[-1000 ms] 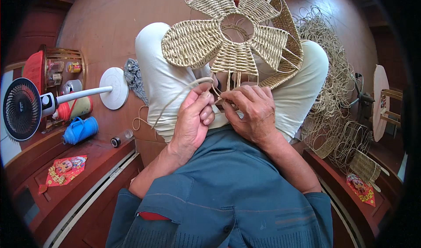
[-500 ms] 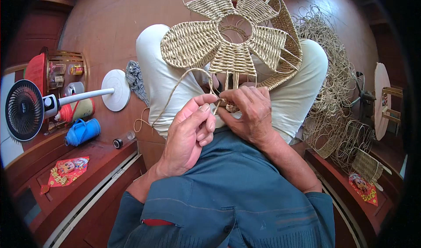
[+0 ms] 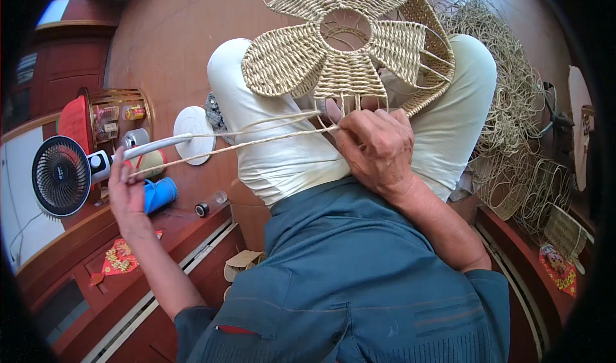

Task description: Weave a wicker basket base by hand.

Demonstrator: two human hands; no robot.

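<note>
A flower-shaped woven straw piece (image 3: 350, 77) with a round opening in its middle lies over my lap, its petals filled with twisted cord on thin rods. A deeper woven part (image 3: 438, 45) curves around its right side. At the lower petal, my right hand (image 3: 378, 146) is closed over the rods at its edge; its fingertips are partly hidden. Far out to the left, my left hand (image 3: 128, 190) is closed on a straw cord (image 3: 256, 143), drawn nearly straight from my right hand. A second, blurred stretch of cord runs just above it.
To the left are a black fan (image 3: 61, 175) on a white pole, a blue jug (image 3: 159, 195), a clear jar (image 3: 210, 204) and a rack of containers (image 3: 119, 116). A big tangle of straw cord (image 3: 500, 80) covers the floor at right, with wire frames (image 3: 526, 190) below it.
My left hand has swung far out to the left from beside the right hand, pulling the cord taut. My right hand stays at the lower petal. The whole view has shifted slightly.
</note>
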